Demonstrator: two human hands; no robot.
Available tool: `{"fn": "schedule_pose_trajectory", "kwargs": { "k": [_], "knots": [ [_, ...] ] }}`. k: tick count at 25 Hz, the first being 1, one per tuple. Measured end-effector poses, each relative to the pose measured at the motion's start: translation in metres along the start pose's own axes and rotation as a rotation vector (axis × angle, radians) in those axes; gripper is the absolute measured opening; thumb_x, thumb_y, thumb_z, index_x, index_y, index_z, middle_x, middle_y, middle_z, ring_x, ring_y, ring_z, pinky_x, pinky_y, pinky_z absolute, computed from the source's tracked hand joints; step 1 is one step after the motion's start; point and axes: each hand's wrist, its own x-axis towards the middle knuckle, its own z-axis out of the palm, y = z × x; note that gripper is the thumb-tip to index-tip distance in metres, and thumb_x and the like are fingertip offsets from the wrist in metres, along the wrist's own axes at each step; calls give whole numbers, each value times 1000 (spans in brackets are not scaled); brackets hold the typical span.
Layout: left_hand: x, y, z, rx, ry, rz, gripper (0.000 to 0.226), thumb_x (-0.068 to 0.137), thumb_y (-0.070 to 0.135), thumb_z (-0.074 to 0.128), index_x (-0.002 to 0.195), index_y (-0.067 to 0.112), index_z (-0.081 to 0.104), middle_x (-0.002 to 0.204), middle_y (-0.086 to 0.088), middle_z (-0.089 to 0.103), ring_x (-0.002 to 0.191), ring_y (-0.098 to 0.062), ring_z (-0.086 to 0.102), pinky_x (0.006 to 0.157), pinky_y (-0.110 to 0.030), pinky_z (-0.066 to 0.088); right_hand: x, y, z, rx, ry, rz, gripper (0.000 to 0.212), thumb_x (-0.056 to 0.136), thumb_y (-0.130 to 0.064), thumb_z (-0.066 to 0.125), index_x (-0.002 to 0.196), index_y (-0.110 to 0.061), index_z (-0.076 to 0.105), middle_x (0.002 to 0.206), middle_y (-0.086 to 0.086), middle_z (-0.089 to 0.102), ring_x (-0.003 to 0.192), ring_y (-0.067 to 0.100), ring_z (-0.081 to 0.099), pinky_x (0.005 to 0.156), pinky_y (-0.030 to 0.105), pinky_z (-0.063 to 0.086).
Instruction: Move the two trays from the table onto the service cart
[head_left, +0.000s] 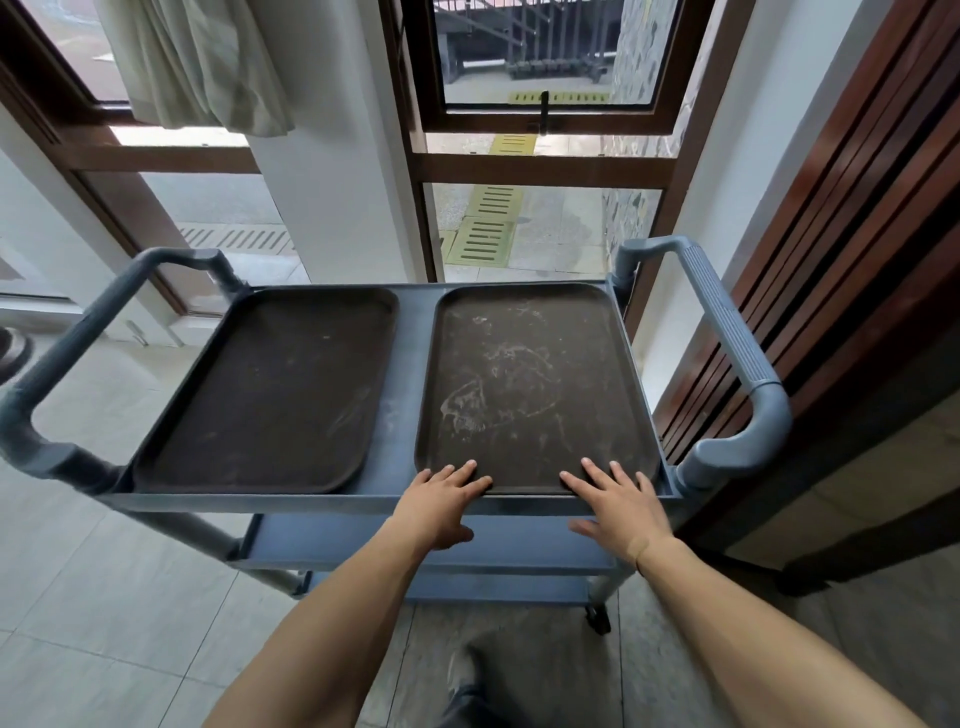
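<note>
At the bottom of the view, our two bare forearms reach forward over the tiled floor (104, 597). A dark trouser leg and shoe show between them, blurred.

Left hand (441, 506): open, fingers spread flat, fingertips (470, 464) resting on the near left corner of the right tray (535, 384). Thumb hangs below the cart's near edge. No grip.

Right hand (618, 501): open as well, fingers spread, tips on the near right part of the same tray's rim. Thumb points left, below the cart edge. No grip.

Both trays sit on the top shelf of the cart (405, 374), side by side, long sides running away from us. A strip of bare blue-grey shelf separates them; they do not touch. The right tray is dark brown with pale smears and scratches across its middle. The left tray (270, 389) is the same dark brown, with fainter marks, and sits slightly skewed, its far end angled to the right. Neither hand touches it.

The cart has a looped handle at each end: left handle (78, 332) and ribbed right handle (727, 332). Two lower shelves show beneath the top one, and one black wheel (597, 618) at the near right leg.

Beyond the cart: a white pillar (332, 182), brown-framed windows (545, 114) looking onto paving with drain grates, and a pale curtain (192, 62) at upper left. Dark wooden slats (831, 234) line the right side.
</note>
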Motion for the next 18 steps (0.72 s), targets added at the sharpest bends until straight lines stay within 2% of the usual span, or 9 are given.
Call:
{"fn": "schedule_pose_trajectory", "kwargs": {
  "k": [4, 10, 13, 18],
  "knots": [
    [-11, -6, -3, -86, -48, -9, 87, 90, 51, 62, 158, 38, 10, 168, 4, 5, 153, -25, 11, 123, -46, 13, -8, -14, -7, 42, -61, 63, 82, 83, -82, 25, 154, -42, 12, 165, -5, 7, 151, 29, 7, 119, 52, 5],
    [-33, -44, -5, -85, -5, 24, 81, 89, 57, 59, 157, 36, 19, 167, 5, 17, 153, -22, 10, 122, -46, 15, -12, -35, -16, 74, -108, 125, 81, 82, -84, 18, 153, -44, 14, 165, -4, 12, 150, 29, 14, 118, 54, 9],
    [-49, -84, -8, -68, 1, -4, 82, 89, 60, 57, 157, 36, 19, 168, 3, 11, 153, -23, 7, 122, -48, 14, -9, -65, -18, 97, -110, 138, 80, 82, -84, 15, 153, -46, 13, 165, -5, 13, 150, 28, 14, 117, 58, 10],
    [-85, -158, -5, -86, 137, -70, 84, 87, 67, 53, 157, 39, 17, 168, 3, 7, 154, -25, 4, 122, -47, 11, 2, -140, -24, 146, -88, 100, 79, 83, -83, 17, 152, -46, 14, 164, -7, 18, 149, 23, 19, 116, 59, 13]
  ]
}}
